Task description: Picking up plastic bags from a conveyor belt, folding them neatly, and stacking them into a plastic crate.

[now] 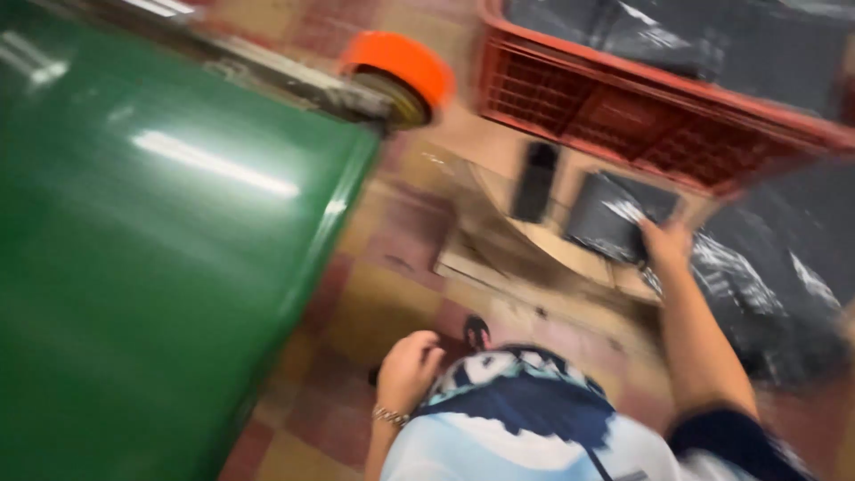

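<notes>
Head view: right hand point(666, 245) grasps black plastic package point(614, 214) at cardboard sheet's point(534, 254) far edge; left hand point(408, 367) loosely curled, empty. Risk: slick plastic slipping.

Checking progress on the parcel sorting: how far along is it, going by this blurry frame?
Done: shiny grey plastic parcels fill the red plastic crate. In hand: the right hand has its grip on a flat grey plastic parcel over cardboard; the left hand hangs closed, seemingly empty. Left: a heap of grey plastic bags beside it.
</notes>
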